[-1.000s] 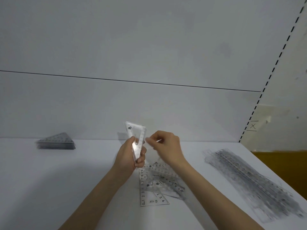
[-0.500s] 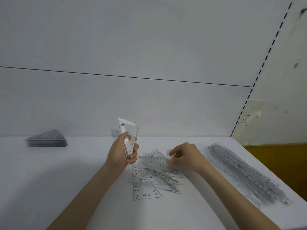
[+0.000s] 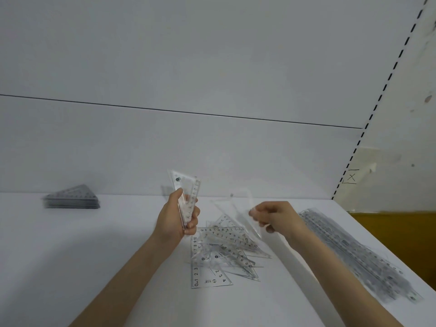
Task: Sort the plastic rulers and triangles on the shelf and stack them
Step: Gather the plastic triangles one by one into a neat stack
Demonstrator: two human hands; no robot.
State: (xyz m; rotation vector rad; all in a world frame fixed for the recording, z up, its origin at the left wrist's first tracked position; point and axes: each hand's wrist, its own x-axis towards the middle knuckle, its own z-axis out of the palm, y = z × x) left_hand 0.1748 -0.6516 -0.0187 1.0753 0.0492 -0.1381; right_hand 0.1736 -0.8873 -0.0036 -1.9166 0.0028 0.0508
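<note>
Left hand [image 3: 175, 218] is curled round a thin bundle of clear triangles [image 3: 187, 194], held upright on edge above the shelf [image 3: 70, 267], thumb on the near face. Right hand [image 3: 276, 217] pinches a single triangle [image 3: 236, 208] by one corner, just above the loose pile [image 3: 224, 251]. It's motion-blurred, so we can't tell how firm that pinch is. Sorted stock: a squared-up triangle stack [image 3: 72, 199] far left by the back wall, and a long fanned row of rulers [image 3: 354, 251] along the right edge. Risks as we see them: everything is thin, hard, glossy transparent plastic, so pieces slide on each other. Feeding the single triangle in could fan the bundle out or let it slip through the fingers. Edges barely show against the white shelf, so two nested pieces could pass as one. The pile is interlocked at odd angles, and dragging one out could scatter the rest toward the rulers. The black printed scales are the only good visual cue.
</note>
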